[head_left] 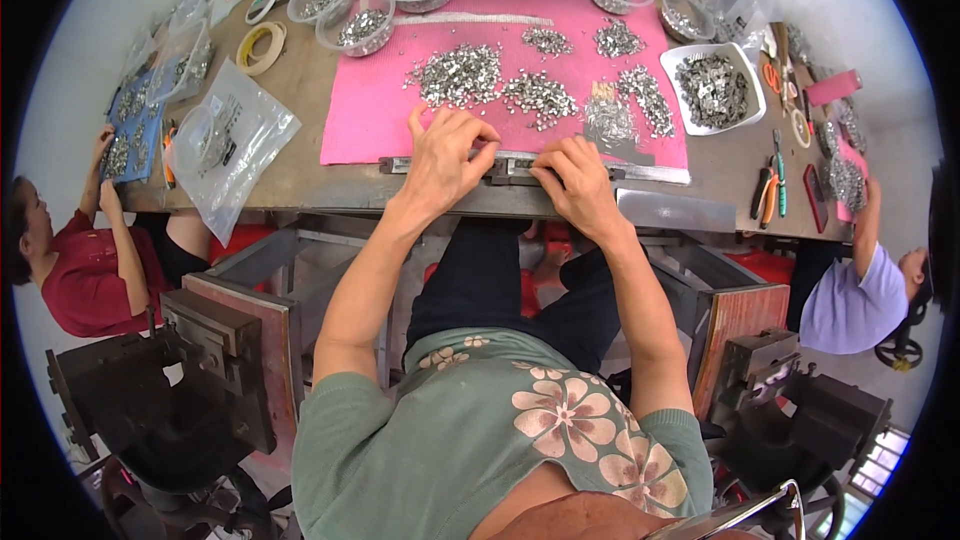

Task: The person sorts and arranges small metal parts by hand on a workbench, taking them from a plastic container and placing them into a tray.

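A long, dark metal bar-shaped fixture [513, 169] lies along the front edge of a pink mat [365, 105]. My left hand [445, 155] is over its left half, thumb and fingers pinched together at the bar; anything between the tips is too small to make out. Close by on the right, my right hand [578, 180] pinches at the bar too, and its fingertips hide what they may hold. Beyond my hands lie a large heap of small silvery metal parts [458, 75], a smaller heap [540, 100] and a pile of thin metal strips [610, 118].
A white tray [668, 60] of metal parts stands right of the mat; plastic tubs [420, 6] line the back. Pliers [768, 190] lie right, a plastic bag [250, 120] and tape roll [261, 47] left. A person [100, 275] works at left, another [855, 300] at right.
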Available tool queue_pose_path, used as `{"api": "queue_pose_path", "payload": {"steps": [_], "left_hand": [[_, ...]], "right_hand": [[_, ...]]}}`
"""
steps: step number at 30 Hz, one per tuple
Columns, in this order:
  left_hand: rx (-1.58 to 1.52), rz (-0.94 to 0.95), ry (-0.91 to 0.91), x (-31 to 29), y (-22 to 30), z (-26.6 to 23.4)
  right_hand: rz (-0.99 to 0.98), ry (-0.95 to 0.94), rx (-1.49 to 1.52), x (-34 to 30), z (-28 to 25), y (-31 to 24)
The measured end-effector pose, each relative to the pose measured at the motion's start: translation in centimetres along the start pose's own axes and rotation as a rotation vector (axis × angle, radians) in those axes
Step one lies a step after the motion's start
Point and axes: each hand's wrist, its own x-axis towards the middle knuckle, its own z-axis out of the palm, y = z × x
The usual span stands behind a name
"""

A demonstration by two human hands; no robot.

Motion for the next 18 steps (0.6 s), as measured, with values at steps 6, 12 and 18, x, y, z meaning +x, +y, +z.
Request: {"api": "queue_pose_path", "payload": {"steps": [6,12,18], "left_hand": [[-0.048,0.071,-0.066,-0.6,0.9,1.0],[-0.015,0.105,-0.073,-0.5,1.3,1.4],[0.026,0.119,-0.071,-0.5,1.5,1.5]], "right_hand": [[0.052,-0.017,0.113,0.6,-0.3,0.4],[0.097,0.078,0.08,3.1,1.0,2.4],[0.094,0.066,-0.037,4.9,3.0,2.7]]}}
